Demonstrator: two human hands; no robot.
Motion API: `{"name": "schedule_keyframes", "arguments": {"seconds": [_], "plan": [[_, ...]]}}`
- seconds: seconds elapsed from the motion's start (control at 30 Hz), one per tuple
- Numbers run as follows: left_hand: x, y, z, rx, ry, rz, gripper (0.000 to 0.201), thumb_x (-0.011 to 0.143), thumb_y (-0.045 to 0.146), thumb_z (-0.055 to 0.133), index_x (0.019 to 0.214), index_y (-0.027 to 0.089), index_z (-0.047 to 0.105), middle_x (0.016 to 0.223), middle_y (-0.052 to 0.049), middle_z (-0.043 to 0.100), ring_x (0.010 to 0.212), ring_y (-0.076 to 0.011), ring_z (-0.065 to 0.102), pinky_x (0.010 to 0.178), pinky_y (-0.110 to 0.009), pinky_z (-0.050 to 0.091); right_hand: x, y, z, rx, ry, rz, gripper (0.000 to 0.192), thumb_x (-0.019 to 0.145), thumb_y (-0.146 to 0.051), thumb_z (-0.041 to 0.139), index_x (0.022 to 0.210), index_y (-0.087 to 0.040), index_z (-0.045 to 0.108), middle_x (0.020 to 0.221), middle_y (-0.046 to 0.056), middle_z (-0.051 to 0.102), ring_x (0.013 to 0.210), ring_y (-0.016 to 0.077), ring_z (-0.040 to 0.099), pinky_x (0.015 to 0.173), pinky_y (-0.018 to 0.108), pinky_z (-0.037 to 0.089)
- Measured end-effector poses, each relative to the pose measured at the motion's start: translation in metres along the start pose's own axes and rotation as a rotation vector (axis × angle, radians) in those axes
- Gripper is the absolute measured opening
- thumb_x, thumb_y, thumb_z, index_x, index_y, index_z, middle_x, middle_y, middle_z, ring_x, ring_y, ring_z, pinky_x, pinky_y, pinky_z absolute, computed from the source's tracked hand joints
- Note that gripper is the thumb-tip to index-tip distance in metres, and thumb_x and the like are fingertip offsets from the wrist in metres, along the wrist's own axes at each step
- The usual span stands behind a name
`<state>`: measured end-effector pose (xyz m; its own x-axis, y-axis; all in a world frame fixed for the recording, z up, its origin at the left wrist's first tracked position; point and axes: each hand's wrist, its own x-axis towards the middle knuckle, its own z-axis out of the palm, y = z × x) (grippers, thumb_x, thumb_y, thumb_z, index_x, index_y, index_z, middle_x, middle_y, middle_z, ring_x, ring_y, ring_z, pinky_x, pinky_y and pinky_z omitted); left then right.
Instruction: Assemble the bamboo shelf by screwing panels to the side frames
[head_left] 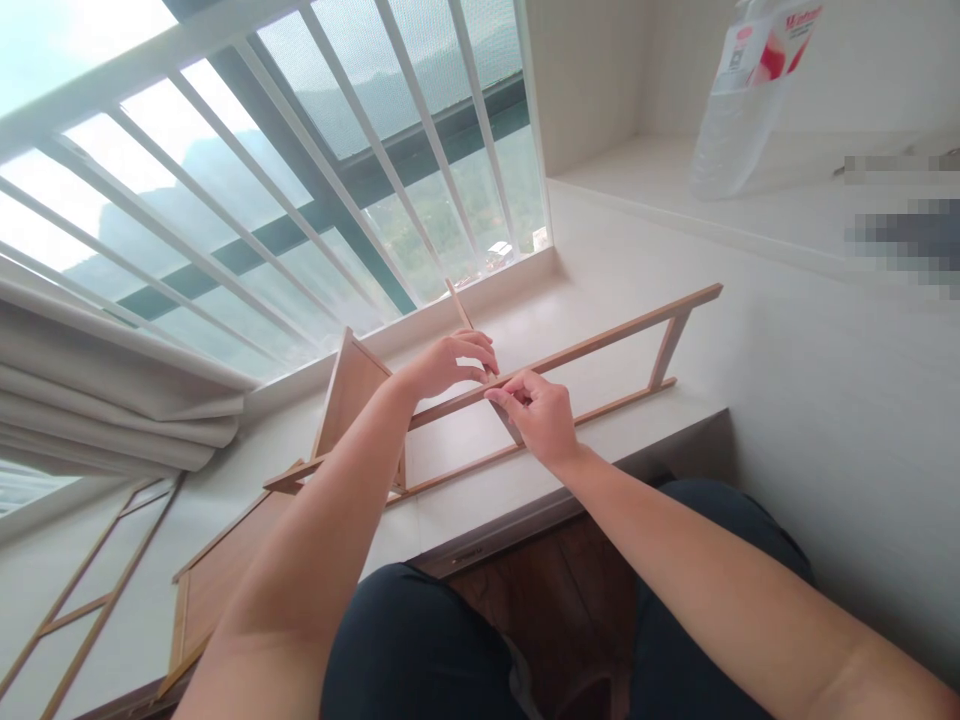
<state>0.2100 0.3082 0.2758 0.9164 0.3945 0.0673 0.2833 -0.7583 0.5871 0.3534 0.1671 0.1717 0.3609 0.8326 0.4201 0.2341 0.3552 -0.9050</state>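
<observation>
A light-brown wooden frame (600, 347), made of two long rails with short crosspieces, stands on the white ledge in front of me. My left hand (454, 362) is closed at its middle crosspiece joint, fingertips pinched on a thin wooden strip (459, 303) that sticks up behind the top rail. Beside it, my right hand (541, 415) pinches thumb and forefinger together against the near side of the same joint. Whatever small piece may be between those fingertips is hidden. A wooden panel (346, 395) adjoins the frame's left end, behind my left forearm.
Another wooden panel (232, 560) and a ladder-like wooden frame (79, 610) lie to the left. A water bottle (739, 120) stands on the shelf at upper right. Window bars (360, 110) and a grey curtain (112, 370) border the ledge. My knees (420, 640) are below its edge.
</observation>
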Motion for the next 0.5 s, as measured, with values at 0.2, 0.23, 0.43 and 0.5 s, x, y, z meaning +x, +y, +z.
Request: {"name": "schedule_keyframes", "arguments": {"seconds": [0.2,0.23,0.43,0.5], "plan": [[0.0013,0.0016,0.0001,0.011,-0.015,-0.004,0.031,0.088,0.054,0.073,0.085,0.024,0.08,0.098,-0.01,0.072,0.125,-0.0305,0.056,0.112,-0.044,0.044,0.0006,-0.0018,-0.0006,-0.048,0.004,-0.01,0.045,0.093,-0.063,0.067,0.072,-0.022,0.065,0.057,-0.001,0.06,0.054,0.0146,0.051,0.06,0.029,0.04],[0.0014,0.0013,0.0,0.01,-0.018,-0.006,0.031,0.088,0.054,0.072,0.085,0.024,0.08,0.099,-0.01,0.072,0.127,-0.0309,0.055,0.112,-0.044,0.044,0.0008,-0.0021,-0.001,-0.057,0.007,-0.007,0.046,0.093,-0.063,0.067,0.072,-0.022,0.066,0.057,-0.001,0.06,0.053,0.0143,0.05,0.059,0.028,0.039],[0.002,-0.0021,-0.0011,0.002,-0.022,-0.007,0.028,0.087,0.051,0.073,0.087,0.024,0.081,0.105,-0.01,0.074,0.132,-0.0313,0.053,0.117,-0.046,0.041,0.0021,-0.0025,-0.0046,-0.059,-0.046,0.043,0.057,0.09,-0.071,0.064,0.066,-0.02,0.063,0.051,-0.002,0.054,0.05,0.0122,0.042,0.056,0.028,0.035],[0.0021,-0.0026,-0.0013,0.002,-0.024,-0.006,0.026,0.087,0.05,0.074,0.086,0.025,0.081,0.105,-0.01,0.075,0.132,-0.0312,0.053,0.117,-0.046,0.04,0.0027,-0.002,-0.0056,-0.041,-0.07,0.046,0.058,0.089,-0.073,0.064,0.068,-0.019,0.065,0.05,-0.003,0.053,0.049,0.012,0.042,0.056,0.027,0.036]]}}
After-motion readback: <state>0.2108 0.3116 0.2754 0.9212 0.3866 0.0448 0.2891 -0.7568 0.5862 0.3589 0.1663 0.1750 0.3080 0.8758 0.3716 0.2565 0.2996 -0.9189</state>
